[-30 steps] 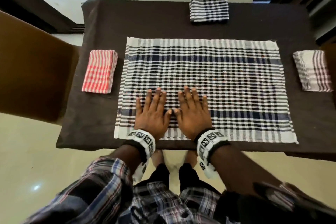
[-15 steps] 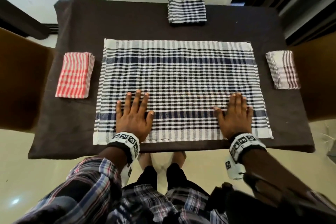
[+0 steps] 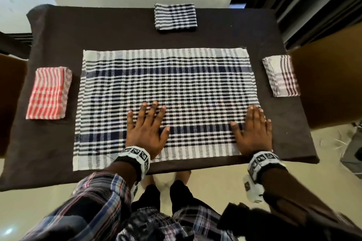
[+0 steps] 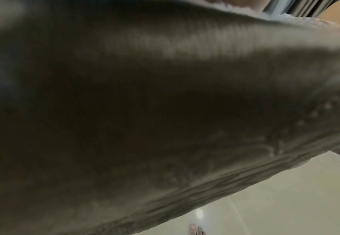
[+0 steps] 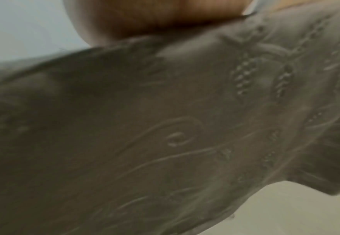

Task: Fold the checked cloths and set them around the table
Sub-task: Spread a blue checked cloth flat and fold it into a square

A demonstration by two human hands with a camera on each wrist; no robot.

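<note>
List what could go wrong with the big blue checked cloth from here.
1. The blue checked cloth has its near edge close to the table edge; it may slip off during folding.
2. The right hand lies flat at the cloth's right edge, the left hand nearer the middle, so the left part is unpinned and may fold askew.

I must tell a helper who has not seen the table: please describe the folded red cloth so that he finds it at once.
On the dark brown tablecloth, a large blue-and-white checked cloth lies spread flat. At its left lies the small folded red-and-white checked cloth. Of three folded cloths, it alone is red.
</note>
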